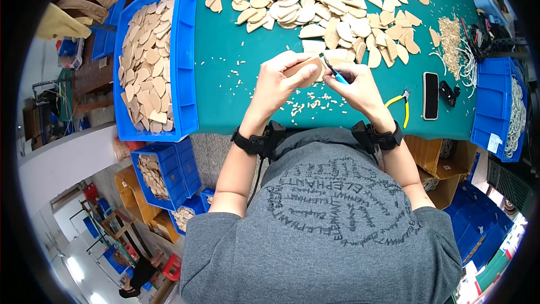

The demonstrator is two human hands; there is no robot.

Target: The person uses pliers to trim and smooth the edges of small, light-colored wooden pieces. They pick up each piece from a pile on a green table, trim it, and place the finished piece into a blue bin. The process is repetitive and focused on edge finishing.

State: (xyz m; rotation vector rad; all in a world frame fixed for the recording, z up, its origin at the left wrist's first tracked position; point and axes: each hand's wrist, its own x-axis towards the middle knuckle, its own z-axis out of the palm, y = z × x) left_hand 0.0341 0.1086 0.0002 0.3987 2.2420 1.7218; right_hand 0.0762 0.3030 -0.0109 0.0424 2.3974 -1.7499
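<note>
My left hand [277, 79] is closed round a flat tan piece with a rounded edge [313, 77], held above the green table. In my right hand [359, 87] is a small cutting tool with a blue handle [339, 76], gripped between thumb and fingers. Its dark tip lies close against the piece's right edge; whether it touches cannot be made out. Small pale scraps [315, 103] are scattered beneath both hands. Just beyond them spreads a large heap of similar tan pieces [332, 0]. Yellow-handled nippers [406, 104] rest right of my right hand.
A blue crate of tan pieces [188, 56] borders the left, with another blue bin [183, 171] below. Rightward lie a phone [430, 95], a black device [448, 94], a shavings pile [450, 45] and a blue bin of cords [489, 98]. A person [142, 276] is in the background.
</note>
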